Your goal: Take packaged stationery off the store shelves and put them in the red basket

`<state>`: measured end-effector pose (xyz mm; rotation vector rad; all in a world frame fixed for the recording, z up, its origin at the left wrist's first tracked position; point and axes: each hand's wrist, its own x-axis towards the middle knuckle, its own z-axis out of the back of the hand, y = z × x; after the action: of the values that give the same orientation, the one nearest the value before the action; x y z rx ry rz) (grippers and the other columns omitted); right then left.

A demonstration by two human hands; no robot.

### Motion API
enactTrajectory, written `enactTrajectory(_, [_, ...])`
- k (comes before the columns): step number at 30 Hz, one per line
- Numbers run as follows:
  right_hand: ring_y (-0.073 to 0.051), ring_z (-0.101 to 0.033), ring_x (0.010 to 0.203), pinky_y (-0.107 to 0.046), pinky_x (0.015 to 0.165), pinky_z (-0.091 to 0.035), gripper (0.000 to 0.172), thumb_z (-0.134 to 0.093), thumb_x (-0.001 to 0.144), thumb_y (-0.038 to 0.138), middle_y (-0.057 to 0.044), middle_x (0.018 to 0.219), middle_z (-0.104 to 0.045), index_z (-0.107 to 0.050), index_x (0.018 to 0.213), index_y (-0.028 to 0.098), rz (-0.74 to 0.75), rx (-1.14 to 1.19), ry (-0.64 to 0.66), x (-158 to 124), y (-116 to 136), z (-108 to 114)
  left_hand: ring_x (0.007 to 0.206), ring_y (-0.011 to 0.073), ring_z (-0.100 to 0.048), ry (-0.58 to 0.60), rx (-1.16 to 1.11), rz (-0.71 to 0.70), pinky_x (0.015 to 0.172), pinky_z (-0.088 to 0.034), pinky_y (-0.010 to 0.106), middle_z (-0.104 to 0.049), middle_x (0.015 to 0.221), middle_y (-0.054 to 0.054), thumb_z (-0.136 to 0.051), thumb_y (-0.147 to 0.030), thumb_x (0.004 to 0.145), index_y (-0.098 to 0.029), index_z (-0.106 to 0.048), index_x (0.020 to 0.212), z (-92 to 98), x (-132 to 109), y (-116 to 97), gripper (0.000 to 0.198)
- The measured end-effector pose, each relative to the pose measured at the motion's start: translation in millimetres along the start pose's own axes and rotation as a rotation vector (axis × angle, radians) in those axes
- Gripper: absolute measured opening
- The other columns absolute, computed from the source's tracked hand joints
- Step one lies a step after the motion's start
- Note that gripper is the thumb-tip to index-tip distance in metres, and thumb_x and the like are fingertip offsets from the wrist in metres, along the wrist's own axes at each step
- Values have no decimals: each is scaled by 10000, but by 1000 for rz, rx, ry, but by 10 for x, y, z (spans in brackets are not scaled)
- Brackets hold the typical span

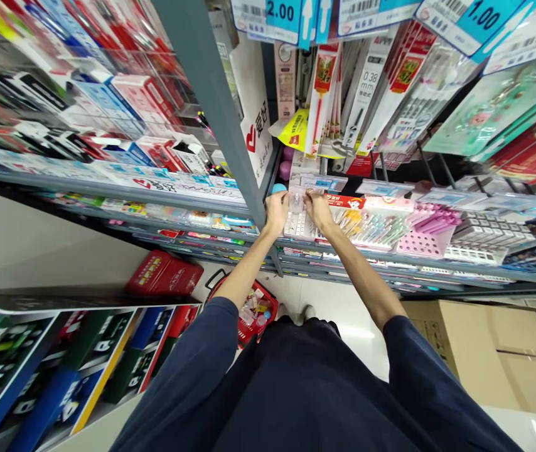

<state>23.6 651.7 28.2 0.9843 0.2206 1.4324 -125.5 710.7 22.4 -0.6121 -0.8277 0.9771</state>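
Both my arms reach forward to a stationery shelf. My left hand (276, 210) and my right hand (317, 208) are closed on the two sides of a small clear plastic box (297, 201), held just above a white tray of pale items (299, 227) on the shelf. The fingers of both hands wrap round the box's edges. What is inside the clear box is too small to make out.
Pastel pens (371, 227) and a pink holder (425, 242) sit to the right on the shelf. Packaged pens (366, 88) hang above under blue price tags (280, 12). A red shopping basket (251, 311) stands on the floor below. A cardboard box (494, 351) is at right.
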Motion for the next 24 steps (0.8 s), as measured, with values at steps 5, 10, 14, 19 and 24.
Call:
enactTrajectory(5, [-213, -636, 846, -351, 931, -497, 237, -426, 992, 228, -91, 875, -697, -643, 905, 187, -2, -10, 15, 47, -8, -5, 890, 232, -671, -48, 122, 32, 910, -461, 329, -763, 987, 115, -448, -305, 1005, -169, -752, 1029, 14, 5, -76, 334])
enactTrajectory(10, [-203, -620, 843, -342, 918, -500, 224, -434, 987, 216, -82, 881, -681, -624, 869, 202, 9, -22, 43, 3, -108, -94, 902, 237, -674, 5, 230, 92, 895, -445, 324, -767, 1003, 144, -454, -295, 1012, -157, -758, 1025, 1, -7, -57, 334])
enactTrajectory(14, [-200, -599, 812, -361, 911, -506, 212, -460, 978, 212, -83, 839, -656, -622, 843, 197, -117, -31, 69, 31, -186, -233, 917, 254, -699, 65, 223, 174, 860, -462, 315, -773, 987, 161, -529, -207, 972, -124, -764, 1043, -71, -10, -7, 258])
enactTrajectory(19, [-231, -640, 851, -395, 910, -518, 230, -491, 980, 283, -122, 857, -694, -670, 963, 140, -203, -2, -13, -56, -97, -156, 927, 255, -716, 42, 135, 152, 869, -501, 320, -774, 1017, 172, -554, -128, 932, -81, -677, 1248, -153, -218, -239, 343])
enactTrajectory(24, [-213, -702, 853, -329, 848, -538, 391, -420, 1029, 428, -103, 977, -748, -625, 1227, 160, -190, 148, 56, -1058, 55, -352, 935, 197, -723, 166, 51, 222, 898, -520, 289, -767, 1095, 104, -478, -271, 1004, -189, -651, 1299, -40, -1505, -36, 352])
